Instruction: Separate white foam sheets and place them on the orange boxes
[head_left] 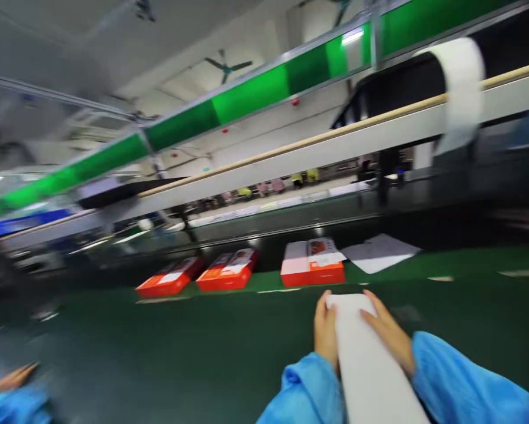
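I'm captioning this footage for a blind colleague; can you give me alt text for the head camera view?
Two hands in blue sleeves, left hand and right hand, grip the sides of a long white box over a dark green conveyor belt. Beyond them three orange boxes lie in a row on the belt, near a white sheet; the picture is motion-blurred.

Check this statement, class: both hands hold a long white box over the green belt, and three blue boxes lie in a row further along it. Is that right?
Not quite. The head view shows both the left hand and the right hand on the long white box over the green belt, but the three boxes are orange-red, not blue.
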The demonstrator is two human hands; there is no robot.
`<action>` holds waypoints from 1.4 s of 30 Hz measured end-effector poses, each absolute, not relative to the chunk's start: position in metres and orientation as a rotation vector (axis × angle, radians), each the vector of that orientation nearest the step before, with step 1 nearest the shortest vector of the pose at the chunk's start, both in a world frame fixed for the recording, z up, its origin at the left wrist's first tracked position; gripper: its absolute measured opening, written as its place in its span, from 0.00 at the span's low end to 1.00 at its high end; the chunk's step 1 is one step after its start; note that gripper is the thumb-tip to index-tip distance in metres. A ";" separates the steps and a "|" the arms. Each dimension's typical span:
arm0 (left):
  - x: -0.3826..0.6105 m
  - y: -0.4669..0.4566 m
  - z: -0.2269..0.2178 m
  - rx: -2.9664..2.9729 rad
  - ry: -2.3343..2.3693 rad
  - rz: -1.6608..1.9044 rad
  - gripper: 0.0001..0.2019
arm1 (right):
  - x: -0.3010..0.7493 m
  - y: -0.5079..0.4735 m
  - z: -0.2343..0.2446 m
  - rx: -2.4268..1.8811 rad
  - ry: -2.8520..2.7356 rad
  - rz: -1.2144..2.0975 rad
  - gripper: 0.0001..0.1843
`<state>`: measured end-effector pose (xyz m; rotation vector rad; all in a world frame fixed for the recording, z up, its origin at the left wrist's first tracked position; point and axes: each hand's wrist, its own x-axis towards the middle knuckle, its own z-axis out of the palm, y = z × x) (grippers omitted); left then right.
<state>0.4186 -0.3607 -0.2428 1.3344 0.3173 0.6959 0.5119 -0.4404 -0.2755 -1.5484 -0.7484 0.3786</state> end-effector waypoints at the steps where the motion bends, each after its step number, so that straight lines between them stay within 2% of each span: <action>1: 0.419 -0.361 -0.239 1.277 0.366 0.678 0.47 | 0.511 -0.441 -0.269 -1.478 -0.711 0.403 0.45; 5: 0.421 -0.359 -0.231 1.203 0.447 0.604 0.43 | 0.519 -0.444 -0.260 -1.255 -0.672 0.479 0.35; 9: 0.422 -0.358 -0.230 1.286 0.511 0.580 0.38 | 0.519 -0.447 -0.257 -1.237 -0.629 0.480 0.31; 19: 0.424 -0.351 -0.223 1.521 0.702 0.769 0.32 | 0.521 -0.446 -0.261 -1.337 -0.606 0.379 0.22; 23: 0.425 -0.350 -0.223 1.504 0.750 0.779 0.32 | 0.520 -0.450 -0.257 -1.330 -0.603 0.408 0.25; 27: 0.423 -0.350 -0.224 1.450 0.733 0.710 0.36 | 0.522 -0.449 -0.262 -1.364 -0.654 0.385 0.24; 31: 0.420 -0.344 -0.229 1.613 0.549 0.628 0.40 | 0.525 -0.447 -0.268 -1.337 -0.720 0.297 0.20; 36: 0.421 -0.330 -0.243 1.652 0.406 0.558 0.36 | 0.525 -0.448 -0.264 -1.266 -0.704 0.319 0.24; 39: 0.422 -0.322 -0.249 1.700 0.408 0.595 0.33 | 0.525 -0.448 -0.260 -1.321 -0.668 0.348 0.18; 42: 0.422 -0.318 -0.247 1.756 0.501 0.620 0.37 | 0.526 -0.449 -0.259 -1.346 -0.662 0.330 0.10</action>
